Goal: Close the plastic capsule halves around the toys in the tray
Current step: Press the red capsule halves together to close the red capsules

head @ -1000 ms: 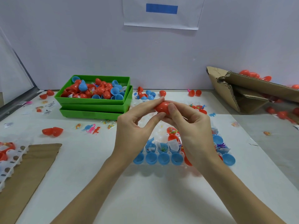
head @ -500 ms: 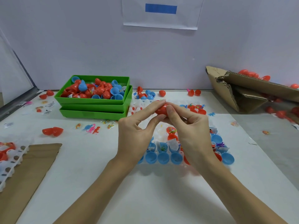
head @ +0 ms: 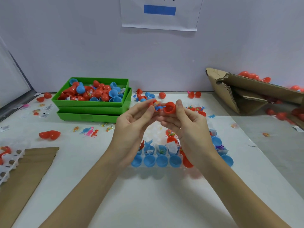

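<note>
Red capsule halves (head: 169, 107) apart, pinched between fingers of left hand (head: 131, 127) and right hand (head: 190, 127)

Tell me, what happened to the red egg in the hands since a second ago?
It came open. The left hand now holds one red half with a blue toy dinosaur sticking out, and the right hand holds the other red half, pulled apart to the right. Before, both hands pinched it shut. The green trays and the blue cups below stayed put.

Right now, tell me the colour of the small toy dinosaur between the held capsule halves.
Blue; the small plastic toy dinosaur shows best in the head view.
</note>
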`<state>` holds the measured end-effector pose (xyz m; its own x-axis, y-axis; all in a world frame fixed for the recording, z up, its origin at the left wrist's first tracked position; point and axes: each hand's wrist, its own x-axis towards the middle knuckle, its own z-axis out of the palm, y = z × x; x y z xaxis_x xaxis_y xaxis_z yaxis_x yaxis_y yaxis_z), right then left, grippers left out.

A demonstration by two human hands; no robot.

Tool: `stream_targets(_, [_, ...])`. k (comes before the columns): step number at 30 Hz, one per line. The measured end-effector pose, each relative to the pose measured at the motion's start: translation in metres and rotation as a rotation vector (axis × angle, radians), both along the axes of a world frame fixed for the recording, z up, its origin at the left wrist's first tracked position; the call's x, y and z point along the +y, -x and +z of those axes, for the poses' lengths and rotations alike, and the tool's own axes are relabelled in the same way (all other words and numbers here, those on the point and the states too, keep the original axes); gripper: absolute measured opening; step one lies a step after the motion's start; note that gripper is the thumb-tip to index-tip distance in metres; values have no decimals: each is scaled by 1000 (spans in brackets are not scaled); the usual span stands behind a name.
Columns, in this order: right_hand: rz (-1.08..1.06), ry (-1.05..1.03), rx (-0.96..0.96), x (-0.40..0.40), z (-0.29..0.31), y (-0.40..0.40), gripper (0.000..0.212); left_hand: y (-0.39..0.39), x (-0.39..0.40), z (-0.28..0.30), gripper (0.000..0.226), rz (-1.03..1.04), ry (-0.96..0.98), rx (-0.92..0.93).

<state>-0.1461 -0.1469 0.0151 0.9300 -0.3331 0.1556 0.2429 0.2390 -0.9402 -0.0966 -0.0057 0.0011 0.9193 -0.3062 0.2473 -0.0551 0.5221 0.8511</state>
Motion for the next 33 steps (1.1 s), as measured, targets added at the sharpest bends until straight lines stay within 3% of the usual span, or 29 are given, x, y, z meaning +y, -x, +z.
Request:
stream_targets(3, [-109,130,-34,1,-1,1,36,0,1,0,35,-66,8,42])
stream_targets(8, [-186,338,-117,5,-6,2,25,3,-1,-2,29,44,-242,-185])
stream_targets(15, [-193,378,-105,6,-9,0,44,4,5,4,40,57,-339,-326])
stream_targets(19, [-83,355,-46,2,-7,-4,46,-5,10,8,33,193,-313,-236])
stream_targets(23, [-80,275,13,-9,-3,-9,51,-57,25,33,23,405,-227,28])
stream_targets(26, [-102,273,14,-18,-3,-10,51,-108,39,67,24,667,-502,37])
stream_targets(29, [-125,283,21,-27,-2,-10,52,-137,53,89,6,775,-903,-96])
stream_targets(31, [-159,277,15,-32,0,-11,51,-141,59,87,11,792,-1240,-182])
stream_targets(33, [-237,295,2,-37,0,-11,50,-138,59,74,28,867,-1409,-278])
